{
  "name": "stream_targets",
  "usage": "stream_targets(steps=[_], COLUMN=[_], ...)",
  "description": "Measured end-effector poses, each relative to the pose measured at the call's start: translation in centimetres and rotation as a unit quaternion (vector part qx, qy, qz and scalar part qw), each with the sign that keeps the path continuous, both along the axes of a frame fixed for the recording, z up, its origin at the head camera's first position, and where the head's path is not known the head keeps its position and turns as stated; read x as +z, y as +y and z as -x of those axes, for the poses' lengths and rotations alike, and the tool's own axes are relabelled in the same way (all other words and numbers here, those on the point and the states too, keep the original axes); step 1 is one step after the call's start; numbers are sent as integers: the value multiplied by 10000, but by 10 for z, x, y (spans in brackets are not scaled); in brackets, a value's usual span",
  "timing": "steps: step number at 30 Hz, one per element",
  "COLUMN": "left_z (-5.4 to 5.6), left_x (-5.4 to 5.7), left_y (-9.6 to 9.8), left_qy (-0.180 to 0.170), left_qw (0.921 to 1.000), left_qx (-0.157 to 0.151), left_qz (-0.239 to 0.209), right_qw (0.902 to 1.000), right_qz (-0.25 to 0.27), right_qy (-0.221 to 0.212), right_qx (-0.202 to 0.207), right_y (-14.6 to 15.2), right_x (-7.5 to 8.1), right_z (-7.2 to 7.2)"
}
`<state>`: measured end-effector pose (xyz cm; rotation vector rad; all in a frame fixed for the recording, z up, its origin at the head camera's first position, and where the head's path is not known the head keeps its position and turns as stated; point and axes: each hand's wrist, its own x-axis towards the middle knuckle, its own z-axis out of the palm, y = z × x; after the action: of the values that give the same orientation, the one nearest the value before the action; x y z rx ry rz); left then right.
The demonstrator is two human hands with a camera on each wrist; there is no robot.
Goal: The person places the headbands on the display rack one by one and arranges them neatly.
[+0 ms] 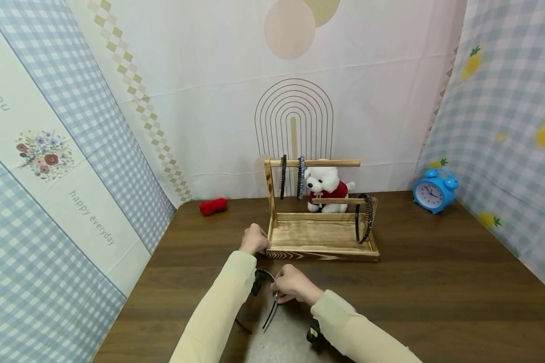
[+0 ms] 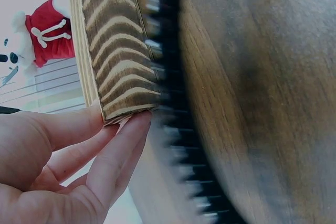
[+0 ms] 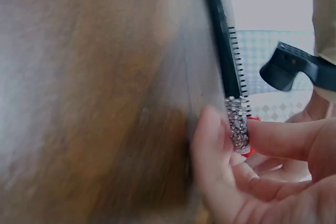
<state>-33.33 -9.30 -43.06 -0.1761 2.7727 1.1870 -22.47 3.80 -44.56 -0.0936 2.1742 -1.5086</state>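
Observation:
A wooden headband rack (image 1: 322, 255) with a tray base stands on the table. My left hand (image 1: 253, 239) pinches its front left corner between thumb and fingers; the striped tray end (image 2: 118, 51) fills part of the left wrist view. Nearer the front edge, my right hand (image 1: 294, 283) holds a black toothed headband (image 1: 270, 316) just above the table. Thumb and fingers grip its silvery sparkling section (image 3: 238, 124). On the upper bar hang a black headband (image 1: 283, 176) and a blue glittery headband (image 1: 301, 176). Another dark headband (image 1: 369, 222) hangs from the lower bar.
Behind the rack sits a white plush dog (image 1: 323, 181) in a red top. A red bundle (image 1: 213, 206) lies at the back left of the brown table (image 1: 436, 282). At the back right stands a blue alarm clock (image 1: 435, 191). Patterned cloths surround the table.

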Motion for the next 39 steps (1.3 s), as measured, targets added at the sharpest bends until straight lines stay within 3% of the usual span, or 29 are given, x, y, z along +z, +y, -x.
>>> stream_targets(steps=[4, 10, 15, 21, 29, 39], left_z=[-2, -4, -2, -2, -4, -1], left_x=[2, 3, 1, 2, 3, 1], left_y=[0, -1, -1, 0, 0, -2], left_qy=[-45, 98, 144, 22, 314, 10], left_qw=[10000, 9997, 9996, 9999, 9975, 10000], left_qx=[37, -23, -102, -26, -42, -4], left_qz=[-28, 217, 237, 160, 639, 36], right_qw=[9986, 9971, 9943, 9884, 9619, 9361], right_qz=[491, 752, 909, 608, -49, -422], right_qy=[-210, -10, 402, 1172, 2379, 3053], right_qx=[62, -137, -395, -754, -1347, -1696], right_y=[8, 18, 28, 43, 53, 71], right_x=[-1, 6, 14, 19, 28, 34], right_z=[-3, -10, -16, -20, -20, -16])
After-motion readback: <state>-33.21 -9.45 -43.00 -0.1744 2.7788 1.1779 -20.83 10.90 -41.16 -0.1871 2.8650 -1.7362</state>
